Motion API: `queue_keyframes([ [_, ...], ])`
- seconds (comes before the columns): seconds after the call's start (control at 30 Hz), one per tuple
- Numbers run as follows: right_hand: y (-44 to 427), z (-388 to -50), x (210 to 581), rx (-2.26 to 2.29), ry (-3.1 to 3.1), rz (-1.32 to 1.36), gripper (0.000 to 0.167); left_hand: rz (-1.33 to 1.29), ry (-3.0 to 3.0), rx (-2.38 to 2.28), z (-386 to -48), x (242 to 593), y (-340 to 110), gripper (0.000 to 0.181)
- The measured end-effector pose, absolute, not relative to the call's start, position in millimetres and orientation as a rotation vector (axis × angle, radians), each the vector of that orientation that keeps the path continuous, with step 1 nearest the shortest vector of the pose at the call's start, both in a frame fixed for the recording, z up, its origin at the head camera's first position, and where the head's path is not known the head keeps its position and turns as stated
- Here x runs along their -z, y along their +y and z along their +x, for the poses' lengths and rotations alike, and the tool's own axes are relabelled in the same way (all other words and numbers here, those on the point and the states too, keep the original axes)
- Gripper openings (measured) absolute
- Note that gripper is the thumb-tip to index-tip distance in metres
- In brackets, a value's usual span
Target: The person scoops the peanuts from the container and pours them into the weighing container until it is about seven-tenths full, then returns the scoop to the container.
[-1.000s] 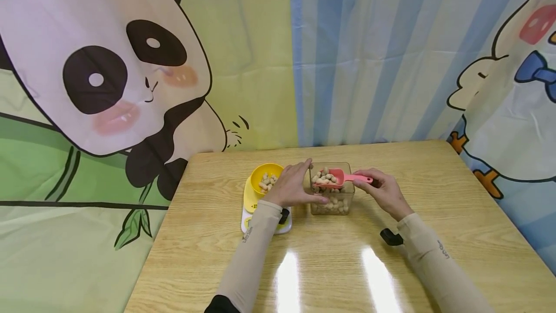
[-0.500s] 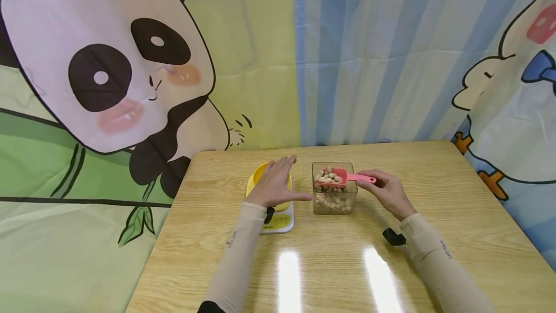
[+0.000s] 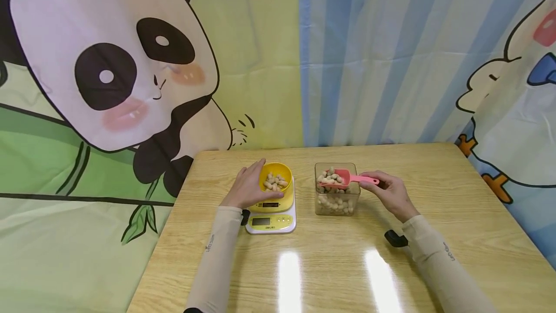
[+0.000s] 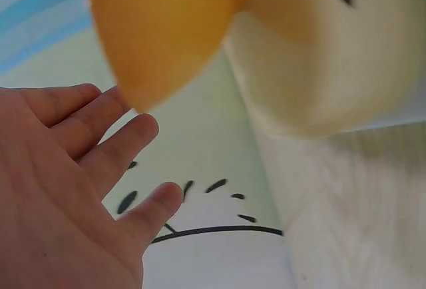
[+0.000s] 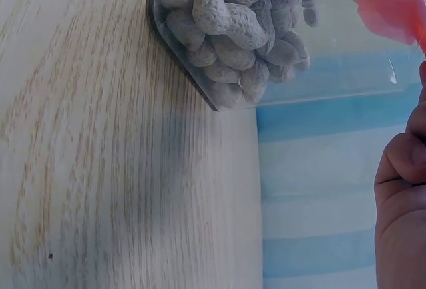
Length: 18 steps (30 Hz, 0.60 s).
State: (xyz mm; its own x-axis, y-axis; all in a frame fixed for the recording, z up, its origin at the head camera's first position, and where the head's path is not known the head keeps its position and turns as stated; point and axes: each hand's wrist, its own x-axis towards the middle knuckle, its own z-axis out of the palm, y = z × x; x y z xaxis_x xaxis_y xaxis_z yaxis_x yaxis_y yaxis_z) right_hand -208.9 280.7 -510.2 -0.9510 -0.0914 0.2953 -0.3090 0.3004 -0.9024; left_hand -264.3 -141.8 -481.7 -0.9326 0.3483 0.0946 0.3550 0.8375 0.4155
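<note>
1. Two bare hands are at work: the left hand [image 3: 244, 188] has its fingers spread loosely at the left of one yellow bowl [image 3: 278, 168], gripping nothing; whether a fingertip touches the rim cannot be told.
2. One right hand [image 3: 394, 194] pinches the handle of one pink scoop [image 3: 345, 177], which lies nearly level at the mouth of one clear square container [image 3: 321, 168].
3. Several peanuts [image 3: 331, 177] fill the scoop; many more show through the container wall, too crowded to count.
4. One small heap of peanuts lies in the bowl, roughly a dozen visible.
5. One yellow-and-white scale [image 3: 271, 223] carries the bowl at its back, with a grey display and three small buttons in front.
6. Two beige sleeves [image 3: 213, 255] cover the forearms, with one black device [image 3: 396, 239] at each wrist.
7. One light wood-grain table [image 3: 330, 264] bears two bright reflections.
8. One printed backdrop hangs behind: a large panda [image 3: 106, 76], blue stripes [image 3: 339, 62], and a white figure [image 3: 512, 124] with a blue bow tie.
</note>
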Motion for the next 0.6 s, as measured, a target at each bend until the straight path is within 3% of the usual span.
queue_keyframes([
  [0.27, 276, -203, 502, -1.752, -2.310, 0.447, 0.026, -0.503, -3.023, 0.726, -265, 496, -147, 0.134],
  [0.6, 272, -198, 484, -1.732, -2.291, 0.476, 0.024, -0.427, -3.042, 0.793, -269, 503, -145, 0.127],
])
